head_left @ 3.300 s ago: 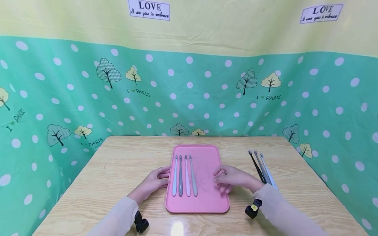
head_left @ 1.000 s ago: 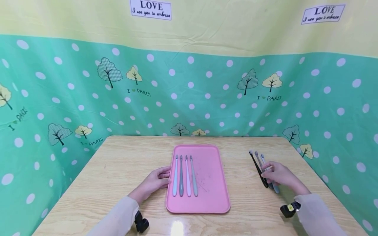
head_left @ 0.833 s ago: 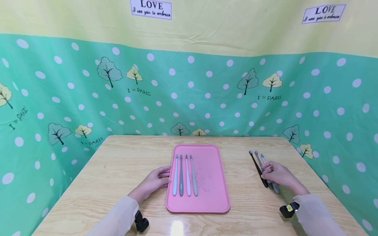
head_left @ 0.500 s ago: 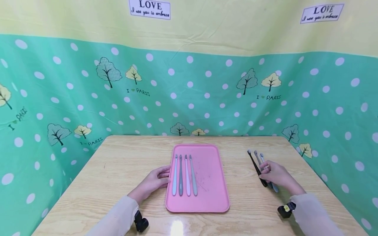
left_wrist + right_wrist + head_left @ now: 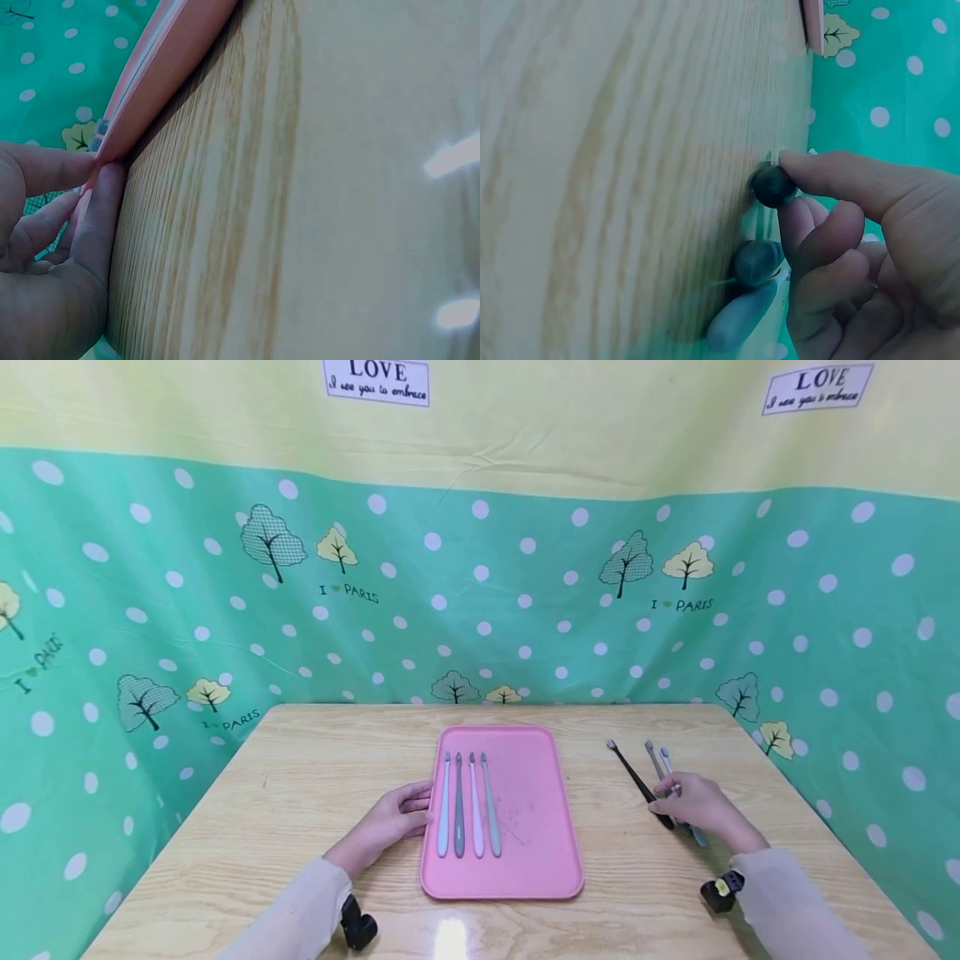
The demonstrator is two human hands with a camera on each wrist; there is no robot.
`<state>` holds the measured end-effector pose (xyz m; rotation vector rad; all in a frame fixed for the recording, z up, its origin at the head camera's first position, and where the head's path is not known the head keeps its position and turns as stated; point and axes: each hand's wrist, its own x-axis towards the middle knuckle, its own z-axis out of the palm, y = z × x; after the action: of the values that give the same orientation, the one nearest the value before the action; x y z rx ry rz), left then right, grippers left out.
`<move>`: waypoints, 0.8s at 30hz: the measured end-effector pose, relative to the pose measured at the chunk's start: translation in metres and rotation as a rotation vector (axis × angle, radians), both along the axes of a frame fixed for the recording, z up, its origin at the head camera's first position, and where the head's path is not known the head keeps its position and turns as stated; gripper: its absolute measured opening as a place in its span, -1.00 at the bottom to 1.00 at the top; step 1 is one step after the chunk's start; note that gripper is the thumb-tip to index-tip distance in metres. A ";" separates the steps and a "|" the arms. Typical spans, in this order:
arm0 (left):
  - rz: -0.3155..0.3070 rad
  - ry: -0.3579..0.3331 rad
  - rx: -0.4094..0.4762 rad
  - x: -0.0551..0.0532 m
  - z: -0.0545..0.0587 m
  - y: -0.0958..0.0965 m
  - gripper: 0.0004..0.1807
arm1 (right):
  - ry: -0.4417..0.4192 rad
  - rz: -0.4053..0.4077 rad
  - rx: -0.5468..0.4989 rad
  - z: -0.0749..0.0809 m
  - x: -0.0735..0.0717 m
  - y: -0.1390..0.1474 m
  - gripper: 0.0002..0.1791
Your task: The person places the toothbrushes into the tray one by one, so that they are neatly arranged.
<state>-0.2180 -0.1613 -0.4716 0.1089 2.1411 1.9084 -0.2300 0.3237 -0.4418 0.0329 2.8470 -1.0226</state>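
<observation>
Pressed up to the left edge of a pink tray (image 5: 517, 877), my left hand (image 5: 392, 818) holds its rim with thumb and fingertips, close together in the left wrist view. A row of several slim toothbrushes, among them a pink one (image 5: 476, 810), lies along the tray's left half. Out to the right, my right hand (image 5: 697, 797) pinches a black toothbrush (image 5: 632, 768) near its handle end (image 5: 773, 186). The black one slants to the left. Two more toothbrushes, one grey (image 5: 652, 756) and one pale blue (image 5: 665, 757), lie partly hidden under this hand.
The wooden table (image 5: 322, 752) is light-coloured, with a patterned green and yellow curtain (image 5: 480, 568) behind it. A small black camera (image 5: 358, 927) sits on the left wrist, and another (image 5: 720, 892) on the right.
My right hand moved from the tray over to the loose toothbrushes and took hold of the black one. Its head end has swung left, away from the other two. The left hand stayed put.
</observation>
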 end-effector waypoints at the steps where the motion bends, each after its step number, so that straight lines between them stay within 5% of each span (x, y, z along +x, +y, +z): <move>1: 0.001 0.001 -0.003 0.000 0.000 0.000 -0.34 | 0.001 -0.002 0.000 0.000 0.000 -0.001 -0.62; 24: 0.009 -0.004 -0.003 0.000 -0.001 0.000 -0.33 | -0.016 0.059 -0.006 -0.002 0.001 -0.011 -0.63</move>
<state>-0.2179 -0.1615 -0.4724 0.0946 2.1455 1.9091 -0.2291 0.3126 -0.4434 -0.0434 2.8128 -1.0147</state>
